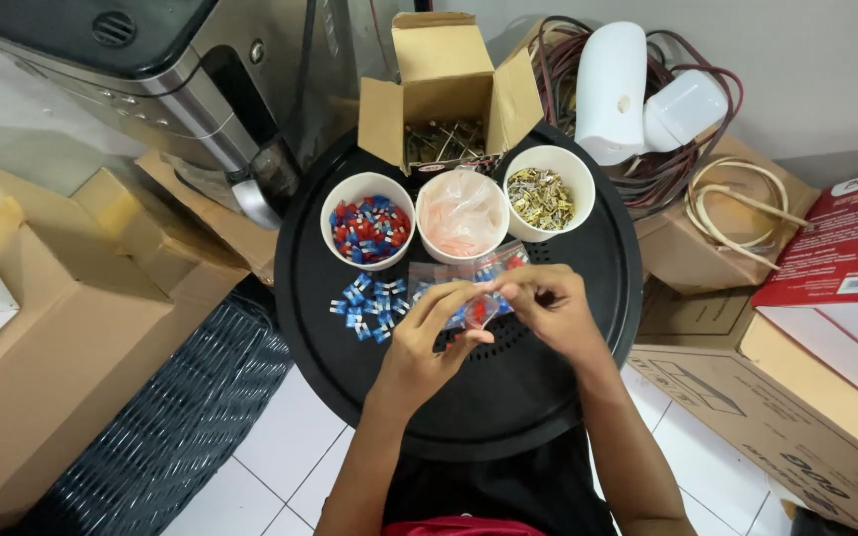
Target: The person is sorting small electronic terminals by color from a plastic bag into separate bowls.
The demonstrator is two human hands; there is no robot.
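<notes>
At tabletop [548,397] centre: your left hand [427,342] and right hand [548,303] together pinch one small clear bag [479,310]; loose blue pieces [367,306] at 9 o'clock; three white cups [462,213] at 12 o'clock.

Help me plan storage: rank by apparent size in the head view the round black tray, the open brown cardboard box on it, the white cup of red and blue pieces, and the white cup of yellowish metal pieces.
1. Round black tray
2. Open brown cardboard box
3. The two white cups, red and blue pieces and yellowish metal pieces, look alike; no ranking.
</notes>
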